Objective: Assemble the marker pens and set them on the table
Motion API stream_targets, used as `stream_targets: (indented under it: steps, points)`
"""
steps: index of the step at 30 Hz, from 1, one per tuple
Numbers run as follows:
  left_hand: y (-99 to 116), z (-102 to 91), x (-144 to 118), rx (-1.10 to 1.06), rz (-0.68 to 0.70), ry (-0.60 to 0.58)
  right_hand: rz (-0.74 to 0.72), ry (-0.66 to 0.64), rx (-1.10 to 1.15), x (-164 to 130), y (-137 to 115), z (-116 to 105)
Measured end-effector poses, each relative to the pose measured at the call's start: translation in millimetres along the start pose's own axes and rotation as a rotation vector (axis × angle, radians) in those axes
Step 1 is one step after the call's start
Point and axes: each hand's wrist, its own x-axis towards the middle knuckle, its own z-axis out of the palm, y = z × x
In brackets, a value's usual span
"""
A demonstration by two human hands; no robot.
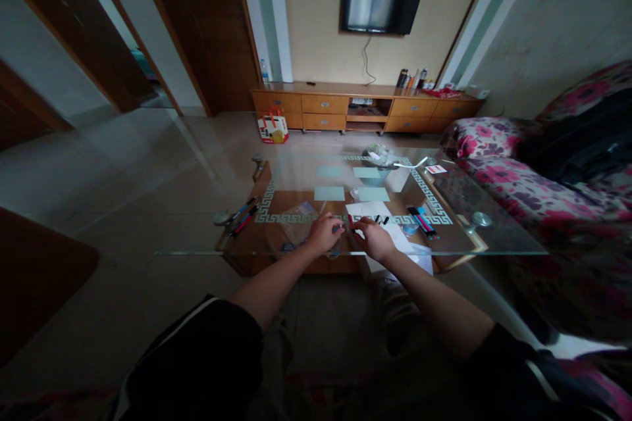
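Dim living room, glass table (494, 247). Left hand (323, 233) and right hand (374, 239) meet at near-centre edge, both grips closed on a small red-tipped pen (349, 222). Keep the pull straight, wrists resting on glass.

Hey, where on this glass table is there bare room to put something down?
Bare glass runs along the right end, between the pens by the sofa and the table edge. The near left corner below the left pens is free too. It is crowded mid-front, where left hand and right hand meet over white paper.
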Motion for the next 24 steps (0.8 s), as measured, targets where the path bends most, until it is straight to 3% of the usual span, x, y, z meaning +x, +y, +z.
stream_targets:
  steps: [12, 24]
  points:
    - [4.1, 3.3, -1.7, -0.007, -0.032, 0.035, 0.045, -0.012, 0.001, 1.2, 9.7, 3.5]
    - [6.6, 0.0, -7.9, -0.140, -0.050, 0.120, 0.129, 0.031, 0.019, -3.6, 0.4, -1.8]
